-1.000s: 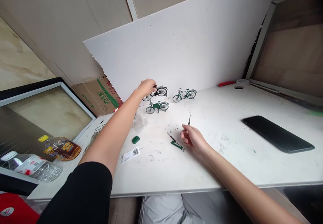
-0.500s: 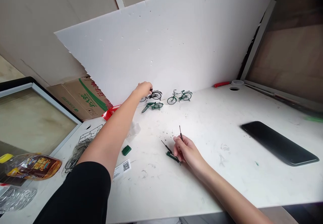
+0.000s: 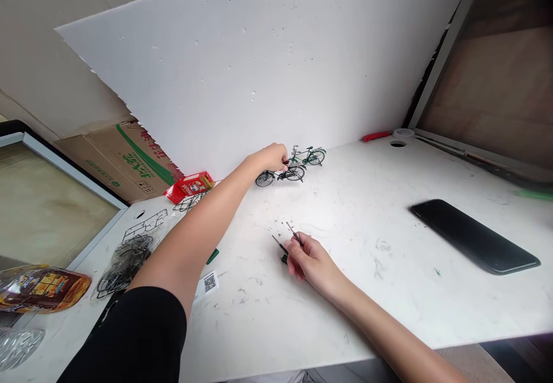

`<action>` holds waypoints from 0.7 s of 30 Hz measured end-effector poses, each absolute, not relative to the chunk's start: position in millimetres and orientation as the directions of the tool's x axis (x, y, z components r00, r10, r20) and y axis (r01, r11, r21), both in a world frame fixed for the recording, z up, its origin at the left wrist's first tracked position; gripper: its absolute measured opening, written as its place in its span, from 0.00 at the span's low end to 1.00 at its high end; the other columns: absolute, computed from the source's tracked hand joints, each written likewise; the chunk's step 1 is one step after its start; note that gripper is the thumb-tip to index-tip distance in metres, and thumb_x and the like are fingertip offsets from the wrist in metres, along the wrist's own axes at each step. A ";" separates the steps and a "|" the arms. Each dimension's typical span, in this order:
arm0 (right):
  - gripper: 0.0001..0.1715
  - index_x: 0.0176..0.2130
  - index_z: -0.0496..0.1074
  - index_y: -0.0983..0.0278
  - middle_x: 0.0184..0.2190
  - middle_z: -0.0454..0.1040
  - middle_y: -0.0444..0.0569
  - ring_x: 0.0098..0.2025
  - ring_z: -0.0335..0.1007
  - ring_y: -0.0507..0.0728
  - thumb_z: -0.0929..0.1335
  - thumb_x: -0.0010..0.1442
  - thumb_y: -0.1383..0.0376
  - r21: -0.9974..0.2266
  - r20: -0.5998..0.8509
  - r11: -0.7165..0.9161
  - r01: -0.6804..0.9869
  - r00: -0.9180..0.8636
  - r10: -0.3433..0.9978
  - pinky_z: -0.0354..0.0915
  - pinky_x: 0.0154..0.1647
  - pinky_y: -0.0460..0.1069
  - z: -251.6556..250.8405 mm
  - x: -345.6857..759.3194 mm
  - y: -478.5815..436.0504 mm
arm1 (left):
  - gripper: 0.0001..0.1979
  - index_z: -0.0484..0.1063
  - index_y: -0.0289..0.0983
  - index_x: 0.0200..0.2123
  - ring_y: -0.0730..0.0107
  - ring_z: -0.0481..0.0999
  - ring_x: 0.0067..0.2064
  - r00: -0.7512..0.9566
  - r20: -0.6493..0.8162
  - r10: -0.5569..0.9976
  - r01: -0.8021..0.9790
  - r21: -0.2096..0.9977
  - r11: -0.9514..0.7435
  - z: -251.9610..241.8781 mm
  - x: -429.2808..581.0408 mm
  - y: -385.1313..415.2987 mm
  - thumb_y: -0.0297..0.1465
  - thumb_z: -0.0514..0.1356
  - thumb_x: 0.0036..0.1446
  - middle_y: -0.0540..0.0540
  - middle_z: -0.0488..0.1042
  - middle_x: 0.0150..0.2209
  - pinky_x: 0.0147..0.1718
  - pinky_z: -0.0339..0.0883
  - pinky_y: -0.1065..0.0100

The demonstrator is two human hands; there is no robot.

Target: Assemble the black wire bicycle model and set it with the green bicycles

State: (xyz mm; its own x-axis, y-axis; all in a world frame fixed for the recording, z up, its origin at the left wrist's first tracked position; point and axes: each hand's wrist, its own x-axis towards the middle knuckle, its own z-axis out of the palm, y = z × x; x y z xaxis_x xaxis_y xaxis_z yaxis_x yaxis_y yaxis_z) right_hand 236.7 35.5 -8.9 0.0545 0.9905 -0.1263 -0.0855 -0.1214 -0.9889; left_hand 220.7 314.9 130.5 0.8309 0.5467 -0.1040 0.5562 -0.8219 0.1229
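Note:
My left hand [image 3: 273, 157] stretches to the back of the white table, its fingers closed on the upper part of a small dark model bicycle [image 3: 295, 173]. That bicycle is upright, and its frame is partly behind the fingers. Just behind it stands a green model bicycle [image 3: 317, 157]. Nearer me, my right hand [image 3: 311, 261] grips a thin screwdriver [image 3: 295, 233] with its metal tip pointing up and away. A second thin tool [image 3: 280, 245] and a dark green piece [image 3: 284, 260] are beside those fingers, partly covered by them. Tiny dark bits are scattered just beyond.
On the left are a bag of dark parts [image 3: 127, 259], a parts frame [image 3: 144, 226], a red packet [image 3: 190, 186], a QR label [image 3: 209, 283] and a drink bottle [image 3: 45, 288]. A black phone [image 3: 473, 234] lies right. A white panel [image 3: 259, 78] stands behind.
My left hand has shifted right, and the dark bicycle now overlaps the standing green one. A green bicycle lying down earlier no longer shows. The screwdriver in my right hand tilts further left.

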 end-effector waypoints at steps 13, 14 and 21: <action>0.24 0.32 0.53 0.57 0.21 0.69 0.39 0.22 0.61 0.53 0.64 0.71 0.45 -0.990 -0.099 -0.088 -0.114 0.091 0.991 0.60 0.26 0.49 -8.8 235.7 33.1 | 0.05 0.77 0.36 0.36 0.47 0.81 0.45 0.853 -0.089 0.514 0.511 -0.056 -0.858 119.5 318.3 271.7 0.30 0.68 0.58 0.37 0.77 0.35 0.43 0.68 0.57; 0.24 0.32 0.54 0.57 0.21 0.69 0.39 0.23 0.61 0.53 0.64 0.71 0.45 -0.990 -0.097 -0.087 -0.111 0.090 0.991 0.60 0.26 0.49 -9.1 235.7 32.9 | 0.05 0.76 0.36 0.36 0.46 0.81 0.45 0.849 -0.089 0.522 0.518 -0.061 -0.853 116.9 321.2 272.0 0.30 0.68 0.58 0.36 0.77 0.35 0.44 0.68 0.57; 0.23 0.33 0.56 0.57 0.23 0.67 0.40 0.26 0.65 0.54 0.64 0.71 0.46 -0.994 -0.058 -0.049 -0.094 0.101 0.993 0.61 0.27 0.49 -15.2 234.6 32.2 | 0.03 0.76 0.36 0.34 0.46 0.80 0.44 0.824 -0.112 0.555 0.544 -0.118 -0.831 103.4 329.3 280.9 0.28 0.67 0.59 0.37 0.77 0.35 0.47 0.66 0.54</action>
State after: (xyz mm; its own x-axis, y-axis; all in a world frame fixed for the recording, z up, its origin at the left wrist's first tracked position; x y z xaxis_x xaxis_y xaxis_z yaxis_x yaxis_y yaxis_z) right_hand 234.6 32.2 -15.2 0.1013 0.9931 -0.0585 -0.0936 -0.0490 -0.9944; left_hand 329.3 280.9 103.4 0.8240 0.5554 -0.1123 0.5439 -0.8308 -0.1182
